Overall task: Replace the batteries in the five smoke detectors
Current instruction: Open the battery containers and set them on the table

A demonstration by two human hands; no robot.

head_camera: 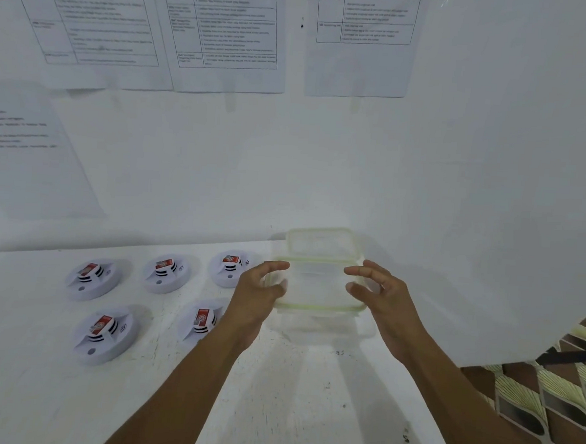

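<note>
Left hand (260, 288) and right hand (380, 292) are hovering at the sides of a clear plastic box (317, 307) on the table (274, 392), fingers (357, 270) half-curled; can't tell if they're gripping. Five smoke detectors (166, 272) are sitting just left, probably light, rigid and a bit slick, so I'd be grabbing the rims.

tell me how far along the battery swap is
Seemingly done: all five smoke detectors lie on the table, each with a red battery at its middle. I can't tell if these are old or new. In hand: the left hand and right hand flank a clear container that looks empty; their grip is unclear. Left: perhaps only putting the container away.
</note>
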